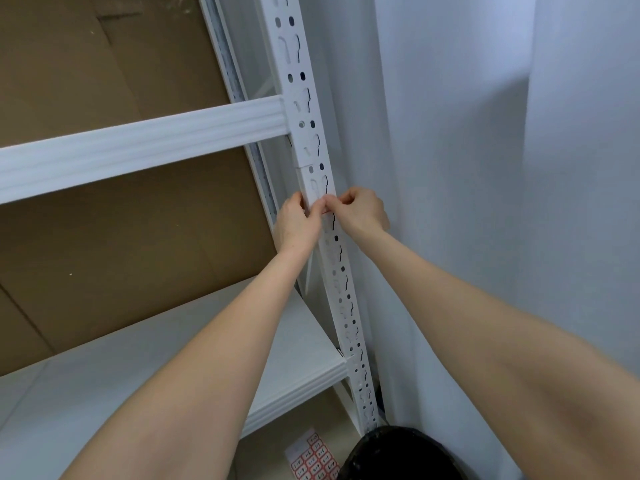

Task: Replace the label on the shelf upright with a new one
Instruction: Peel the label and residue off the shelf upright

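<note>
Head view, left to right: what's in front of me?

– Brown cardboard (104, 74) fills the upper left of the frame, behind the rack. A white shelf beam (138, 147) crosses in front of it, and a white shelf board (104, 393) lies lower left, under your forearm.

And my hands?

– They meet at the middle of the frame, on the front face of the white shelf upright (313, 133). Your left hand (298, 225) wraps the upright's left edge with the thumb reaching across. Your right hand (363, 213) has its fingers curled, and thumb and forefinger come in from the right. Both hands pinch at the same spot, fingertips touching.

Where's the label?

– The label (325, 212) is right under those fingertips, against the upright. You can see only a pale sliver, and its print is hidden.

Anything further right?

– A label sheet (313, 459) with red-framed stickers lies at the bottom edge. Just right of it is a black bin (398, 455), and a white wall (467, 168) takes up the right side.
</note>
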Motion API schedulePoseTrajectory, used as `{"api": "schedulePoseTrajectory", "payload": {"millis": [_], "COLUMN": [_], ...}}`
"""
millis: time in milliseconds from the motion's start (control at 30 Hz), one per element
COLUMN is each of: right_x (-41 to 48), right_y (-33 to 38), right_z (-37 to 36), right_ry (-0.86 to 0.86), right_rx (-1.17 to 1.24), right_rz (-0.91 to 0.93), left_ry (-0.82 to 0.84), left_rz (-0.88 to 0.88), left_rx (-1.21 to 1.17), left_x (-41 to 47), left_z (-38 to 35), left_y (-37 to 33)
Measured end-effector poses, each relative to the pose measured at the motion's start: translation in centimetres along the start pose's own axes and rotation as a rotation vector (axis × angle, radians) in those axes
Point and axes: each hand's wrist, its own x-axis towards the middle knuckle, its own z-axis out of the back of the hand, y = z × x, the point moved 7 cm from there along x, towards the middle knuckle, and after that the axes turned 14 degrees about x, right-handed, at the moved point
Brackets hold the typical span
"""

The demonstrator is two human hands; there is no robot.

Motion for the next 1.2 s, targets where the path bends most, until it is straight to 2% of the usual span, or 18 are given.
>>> {"api": "schedulePoseTrajectory", "payload": {"millis": [100, 267, 500, 700, 900, 1067, 1200], "right_x": [0.1, 0.2, 0.3, 0.0, 0.1, 0.1, 0.1], "right_y": [0.1, -0.4, 0.1, -0.5, 0.0, -0.9, -1.3], "right_z": [0.2, 0.3, 0.2, 0.3, -0.1, 0.1, -0.1], "right_ry": [0.001, 0.065, -0.011, 0.037, -0.03, 0.029, -0.015], "right_rx": [-0.015, 0.149, 0.011, 0.174, 0.069, 0.213, 0.21], "right_rz": [-0.009, -0.008, -0.004, -0.038, -0.032, -0.03, -0.038], "left_ry": [-0.009, 0.013, -0.032, 0.015, -0.01, 0.04, 0.018], "left_rz": [0.015, 0.01, 0.033, 0.004, 0.003, -0.06, -0.077], "left_rx": [0.012, -0.034, 0.046, -0.032, 0.059, -0.064, -0.009], "left_x": [0.1, -0.1, 0.1, -0.2, 0.2, 0.2, 0.2], "left_z": [0.0, 0.1, 0.1, 0.0, 0.0, -0.3, -0.4], "left_y": [0.2, 0.0, -0.1, 0.2, 0.0, 0.6, 0.5]}}
